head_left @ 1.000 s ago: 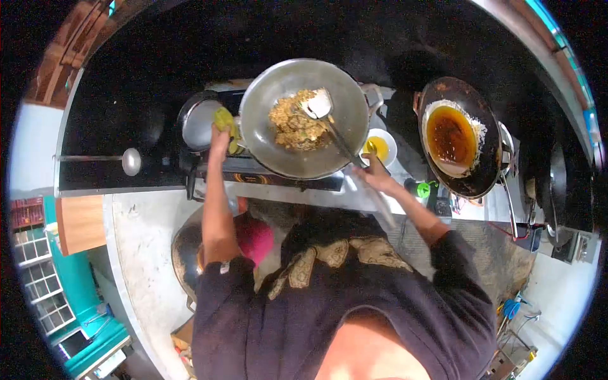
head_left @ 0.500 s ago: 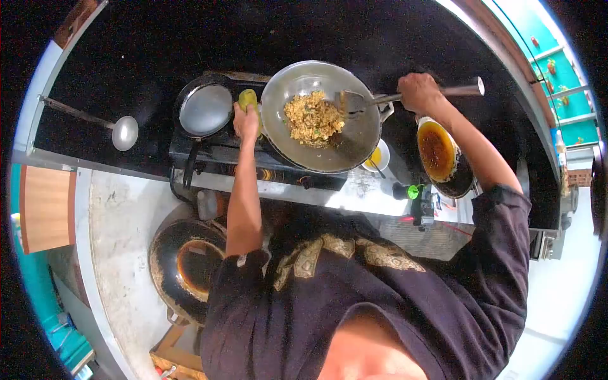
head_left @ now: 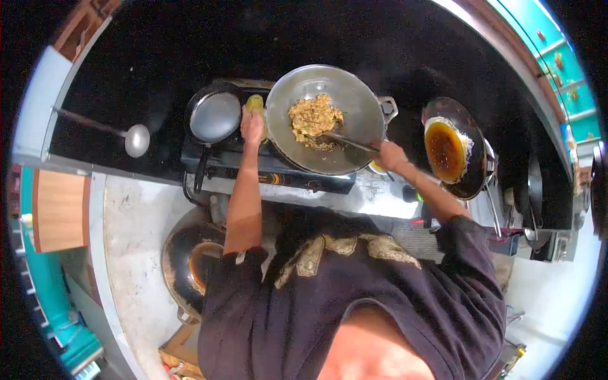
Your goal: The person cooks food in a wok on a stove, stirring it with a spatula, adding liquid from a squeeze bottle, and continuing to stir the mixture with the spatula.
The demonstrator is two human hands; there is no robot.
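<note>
A large metal wok (head_left: 358, 101) sits on the stove, with a heap of fried rice (head_left: 315, 113) in its left half. My left hand (head_left: 252, 126) is closed on a yellow-green cloth (head_left: 255, 102) at the wok's left rim; the handle beneath it is hidden. Over the wok's lower right rim, my right hand (head_left: 392, 156) grips the handle of a spatula (head_left: 351, 142). The spatula's blade reaches into the lower edge of the rice and is partly hidden by it. The wok's right handle (head_left: 389, 108) stands free above my right hand.
Left of the wok is a small black frying pan (head_left: 215, 117), with a ladle (head_left: 137, 140) farther left. At right stands a dark pan (head_left: 465, 120) holding brown liquid. A bowl (head_left: 378, 168) is partly covered by my right hand. Below left sits another wok (head_left: 174, 259).
My right hand has moved left and toward my body, bringing the spatula from the wok's right side into the rice. The rice is heaped more closely. My left hand stays at the rim.
</note>
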